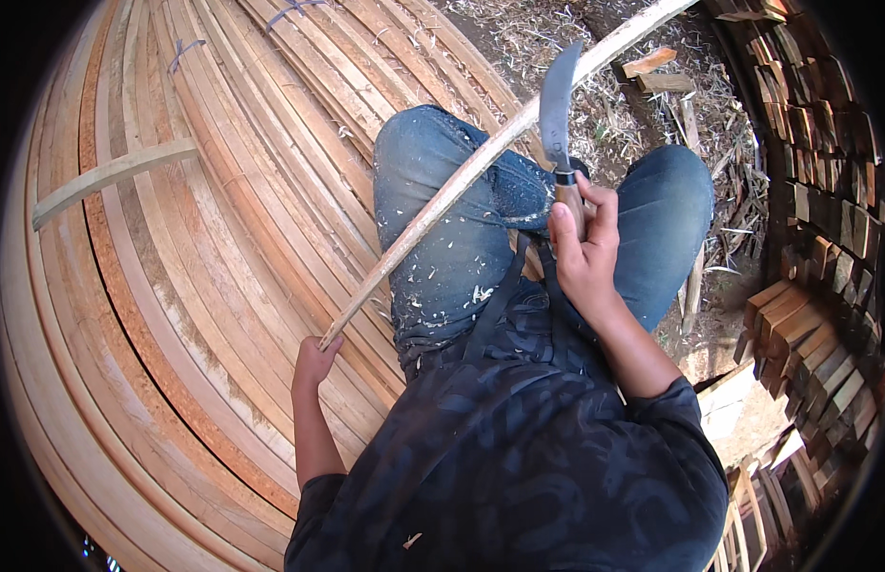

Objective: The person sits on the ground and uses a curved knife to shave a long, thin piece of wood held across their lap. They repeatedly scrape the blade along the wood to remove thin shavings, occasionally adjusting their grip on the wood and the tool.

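My left hand (317,364) is closed round the near end of a long pale wooden pole (442,205). The pole slants up and away to the right across my thighs, and its far end leaves the picture at the top. In my right hand (587,250) is a curved knife (557,105), gripped by its brown wooden handle (569,202). Its broad blade points upward beside the pole and overlaps it in this view; whether the two touch I cannot tell.
Long sawn boards (175,315) lie stacked at my left, with a short wooden bar (113,176) across them. Wood shavings (519,43) cover the ground ahead, around a few offcuts (649,63). Piled wood blocks (795,324) stand close on my right.
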The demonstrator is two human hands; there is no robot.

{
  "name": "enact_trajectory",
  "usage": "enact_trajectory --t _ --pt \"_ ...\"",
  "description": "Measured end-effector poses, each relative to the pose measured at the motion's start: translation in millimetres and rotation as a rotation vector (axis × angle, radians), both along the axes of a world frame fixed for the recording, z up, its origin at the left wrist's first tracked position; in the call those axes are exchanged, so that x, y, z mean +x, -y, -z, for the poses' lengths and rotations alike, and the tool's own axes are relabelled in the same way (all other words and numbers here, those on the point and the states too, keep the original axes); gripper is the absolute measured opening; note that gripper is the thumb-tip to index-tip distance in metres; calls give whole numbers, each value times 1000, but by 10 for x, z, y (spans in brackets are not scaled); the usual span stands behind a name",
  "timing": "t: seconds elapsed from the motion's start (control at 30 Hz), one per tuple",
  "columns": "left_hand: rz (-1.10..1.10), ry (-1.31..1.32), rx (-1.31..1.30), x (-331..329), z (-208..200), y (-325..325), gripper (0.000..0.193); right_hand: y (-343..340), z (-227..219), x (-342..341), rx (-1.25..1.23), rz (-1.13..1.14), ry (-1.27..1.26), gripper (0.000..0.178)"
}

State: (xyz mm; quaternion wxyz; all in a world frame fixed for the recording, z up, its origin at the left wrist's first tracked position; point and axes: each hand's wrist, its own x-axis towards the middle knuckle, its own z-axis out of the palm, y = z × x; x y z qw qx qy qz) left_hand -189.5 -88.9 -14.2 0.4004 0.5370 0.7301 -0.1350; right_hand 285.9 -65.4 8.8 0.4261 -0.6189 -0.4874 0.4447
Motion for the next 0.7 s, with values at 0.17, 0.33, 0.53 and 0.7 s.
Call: enact_trajectory --t 0.17,0.33,0.53,0.7 --pt "3 -31 65 -25 41 43 52 195 -40 -149 33 -637 -30 29" --pt "2 1 54 -40 119 105 52 189 99 -165 -33 -251 26 32" --pt "35 -47 80 111 -34 54 43 106 141 101 -101 47 -199 34" --pt "139 -70 -58 423 -362 -109 42 -12 73 187 -58 100 -140 35"
